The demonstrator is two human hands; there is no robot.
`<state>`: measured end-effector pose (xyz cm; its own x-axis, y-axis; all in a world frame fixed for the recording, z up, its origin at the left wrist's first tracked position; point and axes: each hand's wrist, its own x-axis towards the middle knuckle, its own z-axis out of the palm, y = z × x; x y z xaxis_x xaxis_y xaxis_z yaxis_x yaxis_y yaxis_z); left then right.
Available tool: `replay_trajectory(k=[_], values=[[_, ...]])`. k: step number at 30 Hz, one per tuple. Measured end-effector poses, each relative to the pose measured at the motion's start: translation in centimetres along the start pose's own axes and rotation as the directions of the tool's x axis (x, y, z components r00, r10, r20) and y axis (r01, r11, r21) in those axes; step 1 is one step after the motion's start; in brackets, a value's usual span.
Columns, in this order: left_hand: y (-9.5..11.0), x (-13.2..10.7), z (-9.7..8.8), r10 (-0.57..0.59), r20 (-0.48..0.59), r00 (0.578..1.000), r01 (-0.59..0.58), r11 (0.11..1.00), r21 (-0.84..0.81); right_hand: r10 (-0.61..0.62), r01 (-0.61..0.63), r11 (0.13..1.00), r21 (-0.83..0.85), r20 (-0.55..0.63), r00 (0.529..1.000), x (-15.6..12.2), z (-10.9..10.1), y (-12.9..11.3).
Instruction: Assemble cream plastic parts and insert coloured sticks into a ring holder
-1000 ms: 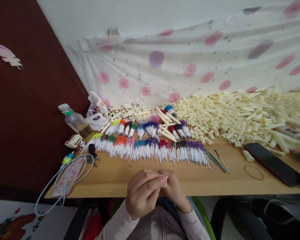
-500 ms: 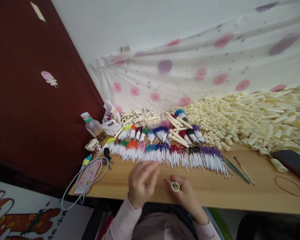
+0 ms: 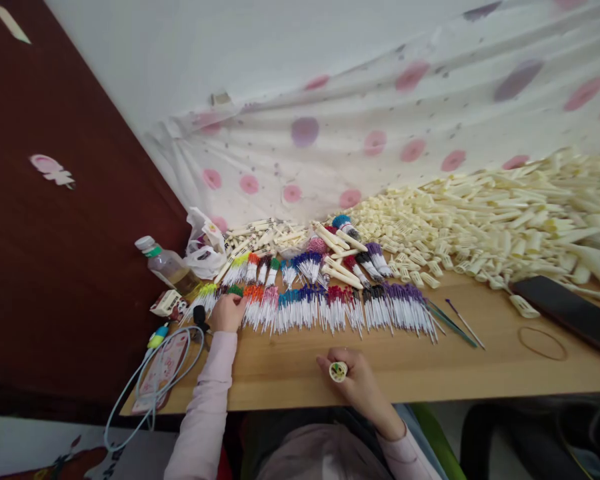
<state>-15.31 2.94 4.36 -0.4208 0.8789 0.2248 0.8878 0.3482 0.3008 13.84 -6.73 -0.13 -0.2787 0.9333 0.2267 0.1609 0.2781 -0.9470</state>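
Observation:
My right hand (image 3: 357,383) is closed round a cream multicolour pen barrel (image 3: 338,371). Its round end faces up at me, with small holes and a bit of green inside. At the left part of the front row, my left hand (image 3: 227,312) reaches down among the pen refills, its fingers bent together beside the green-tipped refills (image 3: 235,291). What those fingers pinch, if anything, is hidden. To the right of that hand lie orange-tipped refills (image 3: 253,293), then pink, blue, red, black and purple-tipped refills (image 3: 407,293).
Behind the row stand tied refill bundles (image 3: 307,267) and cream pen barrels (image 3: 343,273). A large heap of cream plastic parts (image 3: 480,220) fills the back right. A bottle (image 3: 167,267), a looped cable (image 3: 120,393), tweezers (image 3: 453,323), a rubber band (image 3: 543,342) and a phone (image 3: 570,310) lie about.
My left hand has moved left and forward, from above the table's front to the refills near the green tips. My right hand keeps hold of the pen barrel. The view has shifted right.

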Motion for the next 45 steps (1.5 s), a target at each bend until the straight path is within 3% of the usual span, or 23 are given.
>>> replay_trajectory(k=[7, 13, 16, 18, 19, 22, 24, 27, 29, 35, 41, 43, 45], values=[[-0.3, 0.3, -0.7, -0.061, -0.033, 0.998, 0.057, 0.992, -0.108, -0.015, 0.015, 1.0, -0.017, 0.01, 1.0, 0.0, 0.0, 0.4], [0.7, -0.5, -3.3, -0.03, -0.13, 0.991, -0.024, 0.918, -0.395, -0.019, 0.019, 1.0, 0.003, -0.002, 1.0, -0.1, 0.0, -0.1], [3.3, -3.8, -5.6, 0.018, -0.219, 0.976, -0.144, 0.805, -0.576, -0.029, 0.03, 0.999, 0.023, -0.013, 0.999, -0.1, 0.0, -0.3], [5.7, -7.5, -7.1, 0.042, -0.351, 0.936, -0.312, 0.563, -0.765, -0.032, 0.032, 0.999, 0.031, -0.024, 0.999, -0.1, 0.0, -0.5], [6.8, -9.6, -7.7, 0.044, -0.394, 0.918, -0.365, 0.484, -0.795, -0.03, 0.031, 0.999, 0.032, -0.031, 0.999, -0.1, 0.0, -0.5], [9.4, -15.4, -9.0, 0.065, -0.563, 0.824, -0.545, 0.361, -0.757, -0.022, 0.024, 0.999, 0.033, -0.054, 0.998, -0.2, -0.1, -0.8], [10.2, -17.9, -9.2, 0.118, -0.696, 0.708, -0.694, 0.299, -0.655, -0.02, 0.022, 0.999, 0.032, -0.067, 0.998, -0.2, -0.2, -0.9], [10.5, -19.5, -9.1, 0.284, -0.819, 0.499, -0.864, 0.24, -0.443, -0.026, 0.029, 0.999, 0.035, -0.076, 0.997, -0.2, -0.2, -0.9], [10.6, -19.6, -9.2, 0.383, -0.812, 0.441, -0.897, 0.215, -0.386, -0.03, 0.034, 0.999, 0.039, -0.079, 0.996, -0.1, -0.2, -0.9], [11.7, -19.4, -9.6, 0.527, -0.721, 0.45, -0.89, 0.201, -0.409, -0.025, 0.03, 0.998, 0.062, -0.082, 0.996, -0.2, -0.1, -0.7], [12.4, -19.6, -8.7, 0.53, -0.648, 0.547, -0.831, 0.252, -0.495, -0.023, 0.03, 0.995, 0.096, -0.068, 0.997, -0.3, 0.0, 0.0], [12.3, -19.5, -8.2, 0.534, -0.646, 0.546, -0.834, 0.276, -0.477, -0.02, 0.026, 0.994, 0.107, -0.061, 0.998, -0.3, 0.1, 0.2], [12.1, -19.3, -7.8, 0.559, -0.653, 0.511, -0.858, 0.285, -0.428, -0.016, 0.022, 0.993, 0.12, -0.056, 0.998, -0.3, 0.2, 0.3]])
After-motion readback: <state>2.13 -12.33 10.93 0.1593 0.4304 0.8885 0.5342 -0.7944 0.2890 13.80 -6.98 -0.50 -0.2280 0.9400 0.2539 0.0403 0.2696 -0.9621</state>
